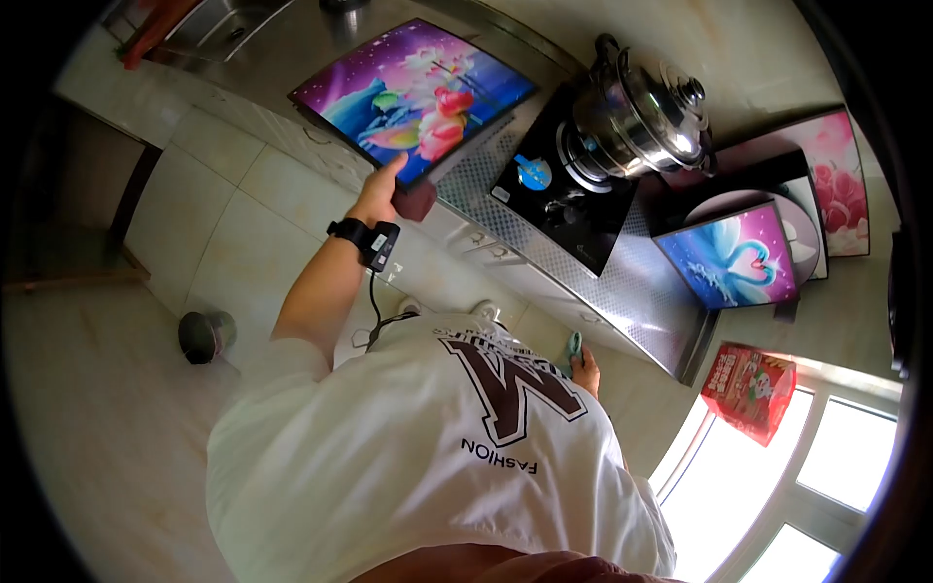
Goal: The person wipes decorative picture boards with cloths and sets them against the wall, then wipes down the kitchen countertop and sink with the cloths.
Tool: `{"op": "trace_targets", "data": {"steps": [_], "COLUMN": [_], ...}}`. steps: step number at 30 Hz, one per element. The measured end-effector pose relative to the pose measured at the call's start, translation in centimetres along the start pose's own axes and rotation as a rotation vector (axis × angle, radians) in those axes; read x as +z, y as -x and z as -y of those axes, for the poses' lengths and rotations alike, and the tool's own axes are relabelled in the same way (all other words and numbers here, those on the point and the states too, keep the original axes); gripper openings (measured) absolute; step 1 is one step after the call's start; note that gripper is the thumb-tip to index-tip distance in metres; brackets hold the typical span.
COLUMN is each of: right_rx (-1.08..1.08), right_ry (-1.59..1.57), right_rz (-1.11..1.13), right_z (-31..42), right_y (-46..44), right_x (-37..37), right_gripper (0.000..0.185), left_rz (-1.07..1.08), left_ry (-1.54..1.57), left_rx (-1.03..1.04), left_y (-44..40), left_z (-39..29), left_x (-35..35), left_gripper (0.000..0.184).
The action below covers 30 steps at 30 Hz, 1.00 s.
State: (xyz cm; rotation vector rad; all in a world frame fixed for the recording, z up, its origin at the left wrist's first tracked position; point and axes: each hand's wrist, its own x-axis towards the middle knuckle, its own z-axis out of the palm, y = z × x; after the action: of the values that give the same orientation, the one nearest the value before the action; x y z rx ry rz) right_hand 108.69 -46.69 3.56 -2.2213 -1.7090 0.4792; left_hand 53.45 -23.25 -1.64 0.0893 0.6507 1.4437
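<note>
At counter edge (632, 316), left hand (377, 199) holding flowered panel (413, 97), tiled floor (209, 151) alongside.

Left arm (317, 292) outstretched, left hand (375, 200) in a thumb-on-top grip, right hand (587, 372) low beside the torso (418, 462)

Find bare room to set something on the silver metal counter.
Free: the counter between black glass stove and rectangular blue swan panel; also between steel sink and rectangular purple flower panel. Crowded: between swan panel and pink rose panel.
</note>
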Motion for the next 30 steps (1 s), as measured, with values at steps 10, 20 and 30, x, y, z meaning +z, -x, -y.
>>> {"op": "trace_targets", "data": {"steps": [10,20,30], "right_rx": [0.231,0.224,-0.257], "right_ry": [-0.060,-1.022,-0.735], "right_rz": [-0.076,0.271,0.608], "right_z": [-5.5,9.1,25.2], "right_y": [0.3,-7.9,-15.0], "right_x": [1.1,-2.1,-3.9], "right_gripper": [0.047,0.029,0.060], "left_rz": [0.306,0.123,0.105], "left_ry": [0.020,-0.293,-0.705], "left_rx": [-0.067,0.050,0.177], "left_y": [11.0,23.1,31.2], "left_z": [-12.5,-10.1,-12.4], "left_x": [6.9,-0.9,3.6], "left_gripper": [0.057,0.054,0.059]}}
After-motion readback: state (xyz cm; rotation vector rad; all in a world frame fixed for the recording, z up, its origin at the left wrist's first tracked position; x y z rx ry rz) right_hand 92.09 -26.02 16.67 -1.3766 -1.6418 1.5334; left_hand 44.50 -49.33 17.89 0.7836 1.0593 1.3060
